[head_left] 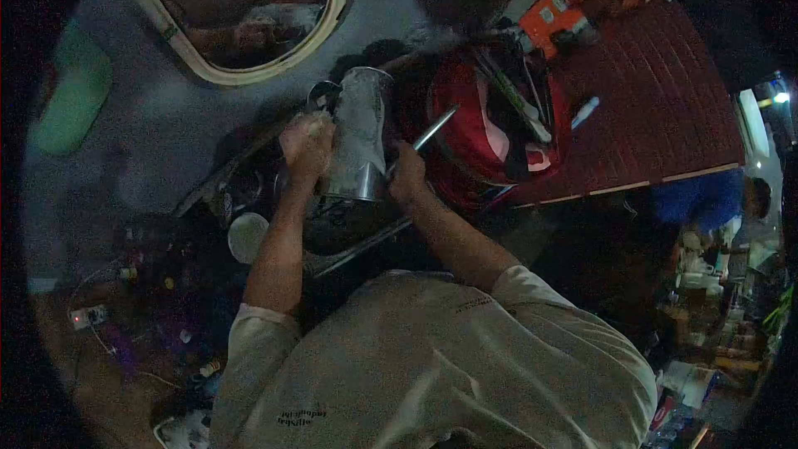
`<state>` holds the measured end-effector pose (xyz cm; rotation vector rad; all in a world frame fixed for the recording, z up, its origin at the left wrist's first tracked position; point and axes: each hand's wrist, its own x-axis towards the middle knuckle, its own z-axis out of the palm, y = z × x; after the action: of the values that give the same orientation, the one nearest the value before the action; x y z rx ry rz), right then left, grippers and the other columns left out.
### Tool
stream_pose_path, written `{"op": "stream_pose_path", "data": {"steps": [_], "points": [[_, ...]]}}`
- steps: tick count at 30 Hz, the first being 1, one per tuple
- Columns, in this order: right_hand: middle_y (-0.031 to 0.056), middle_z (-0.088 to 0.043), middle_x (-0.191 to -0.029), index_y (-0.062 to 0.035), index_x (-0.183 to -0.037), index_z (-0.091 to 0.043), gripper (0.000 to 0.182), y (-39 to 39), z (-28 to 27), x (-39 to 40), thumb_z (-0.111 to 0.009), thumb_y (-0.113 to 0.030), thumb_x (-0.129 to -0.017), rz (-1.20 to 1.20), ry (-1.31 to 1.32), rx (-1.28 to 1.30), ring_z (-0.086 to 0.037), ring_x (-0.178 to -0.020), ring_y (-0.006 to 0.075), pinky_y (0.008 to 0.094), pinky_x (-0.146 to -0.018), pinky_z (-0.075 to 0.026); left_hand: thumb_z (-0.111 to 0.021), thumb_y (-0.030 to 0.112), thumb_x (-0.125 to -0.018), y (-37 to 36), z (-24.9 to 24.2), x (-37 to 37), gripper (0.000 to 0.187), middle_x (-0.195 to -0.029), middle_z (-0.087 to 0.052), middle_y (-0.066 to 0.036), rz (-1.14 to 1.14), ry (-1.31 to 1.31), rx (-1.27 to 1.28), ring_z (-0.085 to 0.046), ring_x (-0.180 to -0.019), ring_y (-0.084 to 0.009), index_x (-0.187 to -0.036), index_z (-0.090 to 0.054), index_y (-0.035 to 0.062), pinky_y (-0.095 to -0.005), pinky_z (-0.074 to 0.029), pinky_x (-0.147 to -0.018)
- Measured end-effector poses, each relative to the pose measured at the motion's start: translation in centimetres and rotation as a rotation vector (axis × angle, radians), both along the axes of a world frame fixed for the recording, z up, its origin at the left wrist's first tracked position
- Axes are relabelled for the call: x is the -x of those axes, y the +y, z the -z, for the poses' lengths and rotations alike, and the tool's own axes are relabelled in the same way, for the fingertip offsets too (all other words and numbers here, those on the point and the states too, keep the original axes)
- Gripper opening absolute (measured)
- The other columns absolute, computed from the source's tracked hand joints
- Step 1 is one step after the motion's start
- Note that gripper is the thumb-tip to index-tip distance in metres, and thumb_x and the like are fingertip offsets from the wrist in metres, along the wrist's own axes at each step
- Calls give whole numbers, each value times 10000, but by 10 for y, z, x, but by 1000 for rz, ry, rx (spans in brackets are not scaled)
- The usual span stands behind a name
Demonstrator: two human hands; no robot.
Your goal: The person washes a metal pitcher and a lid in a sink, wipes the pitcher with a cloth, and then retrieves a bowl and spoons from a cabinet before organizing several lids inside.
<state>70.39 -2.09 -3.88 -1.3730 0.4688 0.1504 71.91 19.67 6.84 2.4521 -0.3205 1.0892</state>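
A shiny metal jug [359,129] with a dark handle stands in front of me, its side streaked with a pale film. My left hand [307,147] is closed at its handle side; the grip itself is partly hidden in the gloom. On the other side, my right hand [407,171] wraps round a slim, shiny metal tool [435,128] that points up and to the right. Its kind is not clear. Just past the tool sits a glossy red rounded object [461,112], with dark and pale long items on top.
A cream-framed mirror [237,75] is at the upper left, a green rounded object [75,91] farther left. To the right lies a dark red ribbed surface [648,100] with an orange item [555,12] behind it. A pale round lid-like thing [248,238] is near my left forearm.
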Motion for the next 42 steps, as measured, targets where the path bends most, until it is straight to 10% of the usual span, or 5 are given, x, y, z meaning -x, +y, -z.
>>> {"op": "stream_pose_path", "data": {"steps": [3,7,13,30,42], "points": [[122,-603,-860,-12,-1021,-612,269,6,-51,-2,-596,-236,-873,102,71,-379,-599,-780,278,425,-641,-499,-711,162,-855,-20,-36,57,185,-834,-668,-200,124,19,951,-642,-682,-350,-920,-675,-8,-390,-519,-646],[145,-610,-972,-56,-1077,-599,305,11,-111,28,-563,-313,-917,47,265,-620,-598,-906,291,491,-780,-503,-660,138,-908,-2,-34,32,158,-800,-676,-114,-28,-153,421,-652,-696,-223,-872,-634,-14,-339,-500,-630],[121,-618,-1043,-110,-1245,-557,454,14,-115,44,-479,-459,-966,-232,293,-564,-620,-924,306,511,-772,-530,-597,148,-958,18,-92,-5,184,-767,-634,-21,-38,39,1219,-556,-684,-134,-854,-634,1,-304,-453,-639],[126,-622,-1054,-101,-1264,-542,468,17,5,69,-494,-456,-964,-557,90,-164,-625,-934,305,503,-778,-532,-662,264,-899,-47,26,74,261,-729,-684,-47,85,218,299,-588,-601,-123,-817,-693,18,-323,-487,-573],[131,-622,-1066,-88,-1262,-536,470,18,91,74,-518,-445,-956,-724,-56,370,-624,-947,302,497,-787,-531,-730,225,-783,-83,46,91,188,-779,-686,-117,150,637,583,-675,-700,-258,-852,-698,53,-357,-533,-664]]}}
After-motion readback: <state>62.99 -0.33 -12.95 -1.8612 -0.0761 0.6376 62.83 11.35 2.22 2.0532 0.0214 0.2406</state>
